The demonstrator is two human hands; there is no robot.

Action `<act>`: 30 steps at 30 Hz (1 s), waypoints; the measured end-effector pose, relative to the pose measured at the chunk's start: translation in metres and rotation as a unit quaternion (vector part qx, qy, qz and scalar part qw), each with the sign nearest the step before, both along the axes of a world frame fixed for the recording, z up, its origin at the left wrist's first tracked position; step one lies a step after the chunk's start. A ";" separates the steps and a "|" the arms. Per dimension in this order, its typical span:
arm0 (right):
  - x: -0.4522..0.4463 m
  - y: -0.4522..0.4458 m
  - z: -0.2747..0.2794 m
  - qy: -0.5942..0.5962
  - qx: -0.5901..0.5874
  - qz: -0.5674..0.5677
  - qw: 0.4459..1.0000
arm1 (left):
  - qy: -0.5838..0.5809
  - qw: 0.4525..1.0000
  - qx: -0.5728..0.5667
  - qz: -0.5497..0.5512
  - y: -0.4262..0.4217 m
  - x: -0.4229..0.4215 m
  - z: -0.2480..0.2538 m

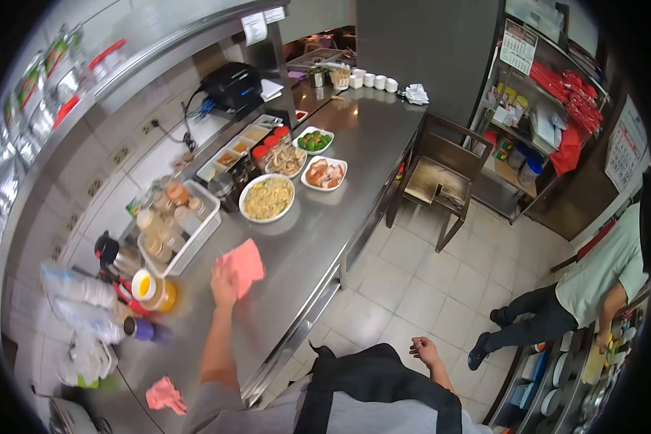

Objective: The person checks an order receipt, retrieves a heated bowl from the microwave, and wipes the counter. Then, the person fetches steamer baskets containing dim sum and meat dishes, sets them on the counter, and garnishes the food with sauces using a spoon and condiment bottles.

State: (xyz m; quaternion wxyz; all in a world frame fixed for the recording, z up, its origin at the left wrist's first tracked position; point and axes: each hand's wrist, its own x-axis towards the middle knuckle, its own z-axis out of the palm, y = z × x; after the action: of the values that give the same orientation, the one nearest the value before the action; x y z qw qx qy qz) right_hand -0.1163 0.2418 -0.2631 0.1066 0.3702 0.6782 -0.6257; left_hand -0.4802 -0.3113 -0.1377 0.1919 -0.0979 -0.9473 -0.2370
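My left hand (225, 281) rests on a pink cloth (244, 265) and presses it against the steel counter (267, 249). Its fingers lie over the cloth's left side. Away from the counter, my right hand (424, 350) hangs above the floor with loosely bent fingers, apart and holding nothing. Just beyond the cloth stands a bowl of fried rice (267, 198). Behind it are a plate of sliced meat (325, 174), a bowl of shredded food (286, 160) and a dish of green vegetables (315, 140). A second pink cloth (166, 395) lies crumpled near me.
A white basket of bottles (195, 239) stands along the wall side, near a yellow-filled jar (154, 291) and a purple-lidded container (139, 328). A wooden chair (437, 181) stands past the counter's edge. At the right, another person (593, 275) works by shelves.
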 end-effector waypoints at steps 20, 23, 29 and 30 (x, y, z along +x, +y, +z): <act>-0.330 0.285 -0.065 -0.067 0.180 0.231 0.954 | -0.168 0.908 -0.091 0.373 0.149 -0.052 -0.017; -0.433 0.294 -0.026 0.023 0.194 0.223 0.955 | -0.097 0.909 0.001 0.406 0.158 -0.103 0.076; -0.553 0.199 0.091 0.250 0.208 0.218 0.920 | 0.233 0.953 0.177 0.085 0.200 -0.236 0.273; -0.559 0.179 0.110 0.305 0.195 0.200 0.910 | 0.230 0.947 0.219 0.053 0.207 -0.261 0.298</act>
State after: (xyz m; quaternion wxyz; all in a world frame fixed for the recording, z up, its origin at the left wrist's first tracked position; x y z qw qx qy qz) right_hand -0.6753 0.4207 -0.1532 -0.0569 0.0312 0.8460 -0.5292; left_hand -0.7417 -0.1041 0.1602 0.4336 -0.0545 -0.8059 -0.3995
